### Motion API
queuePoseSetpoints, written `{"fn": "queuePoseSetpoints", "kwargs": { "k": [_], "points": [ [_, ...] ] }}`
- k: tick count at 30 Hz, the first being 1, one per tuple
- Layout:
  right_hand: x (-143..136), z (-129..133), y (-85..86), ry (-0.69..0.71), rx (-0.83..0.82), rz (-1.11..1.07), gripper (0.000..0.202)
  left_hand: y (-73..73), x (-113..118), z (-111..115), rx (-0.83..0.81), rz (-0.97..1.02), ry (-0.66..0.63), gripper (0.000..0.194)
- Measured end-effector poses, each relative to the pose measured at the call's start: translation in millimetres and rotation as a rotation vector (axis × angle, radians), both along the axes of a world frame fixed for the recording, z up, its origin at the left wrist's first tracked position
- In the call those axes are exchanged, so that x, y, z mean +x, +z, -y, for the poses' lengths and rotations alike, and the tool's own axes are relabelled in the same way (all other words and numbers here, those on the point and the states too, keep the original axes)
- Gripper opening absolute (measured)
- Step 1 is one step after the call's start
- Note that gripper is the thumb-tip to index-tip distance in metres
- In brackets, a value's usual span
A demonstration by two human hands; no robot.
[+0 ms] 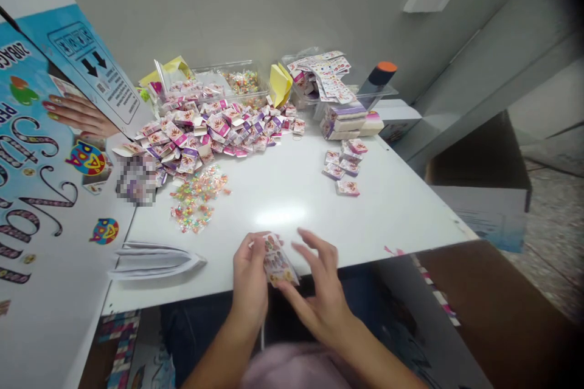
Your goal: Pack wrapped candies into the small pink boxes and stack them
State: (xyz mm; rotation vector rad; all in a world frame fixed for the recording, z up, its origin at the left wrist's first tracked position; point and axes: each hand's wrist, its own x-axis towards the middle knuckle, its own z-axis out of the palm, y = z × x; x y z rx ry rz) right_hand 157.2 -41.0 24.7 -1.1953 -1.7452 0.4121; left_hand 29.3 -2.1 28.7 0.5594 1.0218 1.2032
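Observation:
My left hand [250, 273] is closed on a small printed card [279, 261] with nail-like pictures, its thumb lying along the card's left edge. The card is held tilted above the table's front edge; whether it is one sheet or several cannot be made out. My right hand [322, 282] has its fingers spread, with the thumb at the card's lower edge and the other fingers raised and apart. Straight ahead on the white table [274, 188] lies a heap of small pink and purple boxes [219, 127]. Nearer me is a pile of tiny clear bags with colourful bits [196, 194].
Folded white papers [157, 261] lie at front left beside a large printed carton [50, 152]. Several small boxes [345, 164] sit at right. Clear trays [264, 94] stand at the back, one with sticker sheets [328, 76] and an orange-ended dark cylinder [381, 76].

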Motion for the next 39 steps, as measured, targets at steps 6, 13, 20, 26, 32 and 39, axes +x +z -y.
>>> {"fn": "queuePoseSetpoints", "kwargs": {
  "k": [6,13,20,26,32,39],
  "points": [
    [-18.1,-20.9,-3.3,0.263,-0.84,-0.724,0.026,-1.7,-11.0,12.4,0.264,-0.251,-0.033,0.037],
    [-39.9,-24.5,16.4,0.587,-0.842,-0.92,0.034,-12.3,-46.6,16.2,0.236,-0.58,0.07,0.041],
    [-56.0,-72.7,-23.3,0.283,-0.418,-0.31,0.031,2.6,-77.0,12.8,0.072,-0.298,-0.089,0.048],
    [-64.6,-164.1,-40.9,0.1,-0.255,0.004,0.032,40.8,-118.6,-69.9,0.322,-0.906,-0.053,0.031],
    [-111.1,-189.6,-50.6,0.045,-0.267,0.276,0.02,37.5,-133.7,-195.6,0.305,-1.372,0.143,0.024],
    [-112.7,-181.6,-63.2,-0.034,-0.224,0.198,0.025,8.5,-132.0,-228.2,0.186,-1.649,0.137,0.029]
  ]
}}
